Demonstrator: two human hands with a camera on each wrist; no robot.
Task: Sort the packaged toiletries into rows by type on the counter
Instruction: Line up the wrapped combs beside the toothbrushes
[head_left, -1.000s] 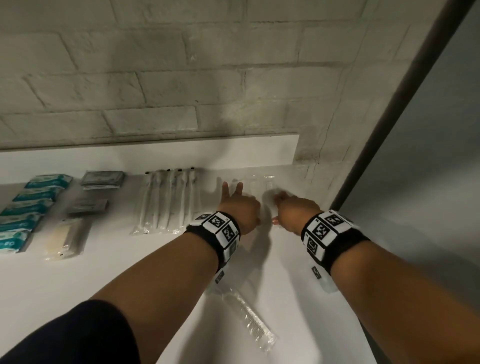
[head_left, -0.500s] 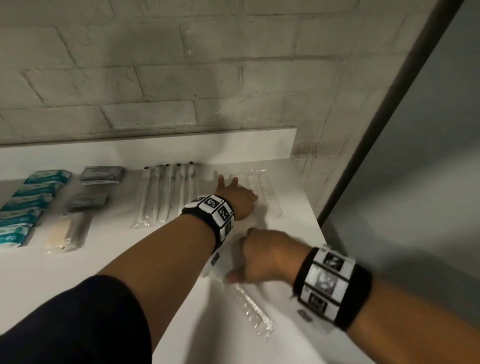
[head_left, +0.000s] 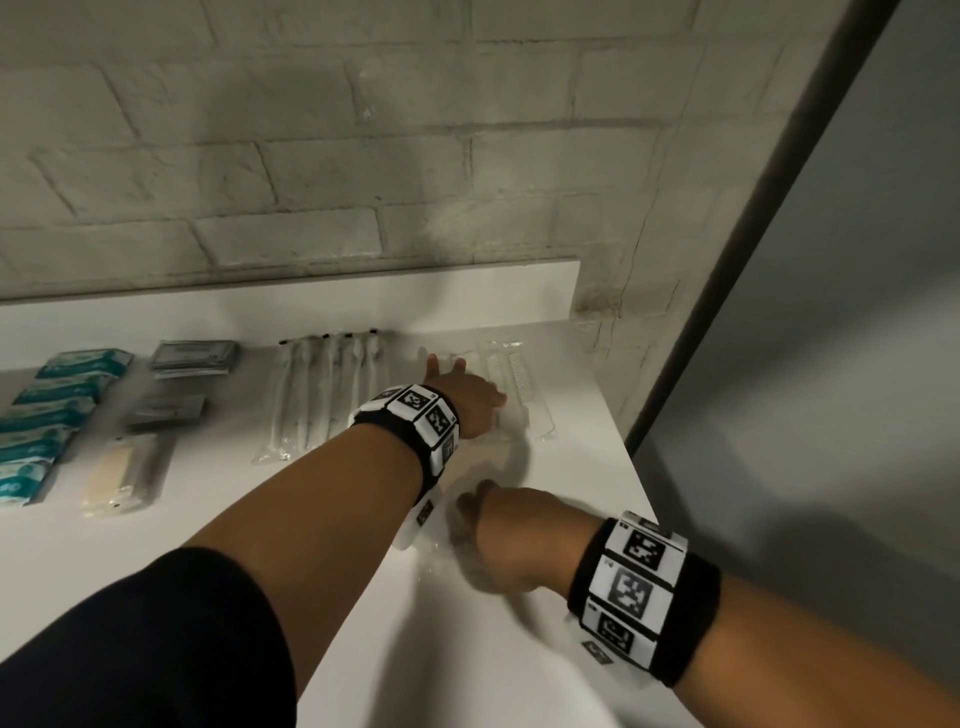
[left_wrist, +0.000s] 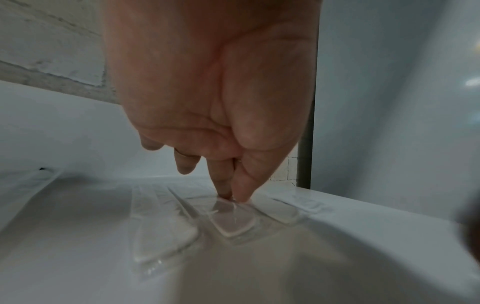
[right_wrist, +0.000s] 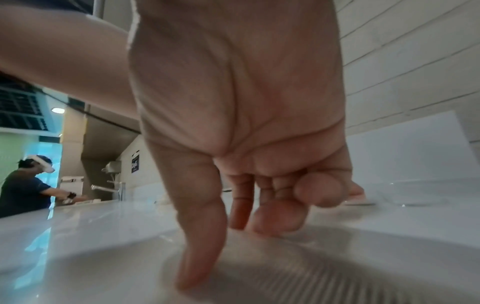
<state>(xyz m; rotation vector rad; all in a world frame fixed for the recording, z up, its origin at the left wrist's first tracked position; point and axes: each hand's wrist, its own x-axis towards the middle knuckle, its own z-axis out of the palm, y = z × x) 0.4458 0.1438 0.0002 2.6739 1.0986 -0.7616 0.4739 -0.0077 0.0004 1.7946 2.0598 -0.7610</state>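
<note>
we're on the comb row now, upper centre of the head view: our left hand (head_left: 467, 400) pins a wrapped comb (left_wrist: 233, 222) flat with straight fingertips, nothing clasped. lower centre, our right hand (head_left: 509, 540) sets thumb and loose fingers on the stray comb (right_wrist: 311, 273) lying on the counter (head_left: 571, 467), not yet closed round it. next, we reckon: pinch that slippery wrapper, lift, lay it parallel beside the others

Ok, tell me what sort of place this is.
Probably a washroom or hotel-style bathroom: a white counter with an upstand against a painted brick wall, rows of wrapped toothbrushes and combs laid out on it, and a tap further along.
</note>
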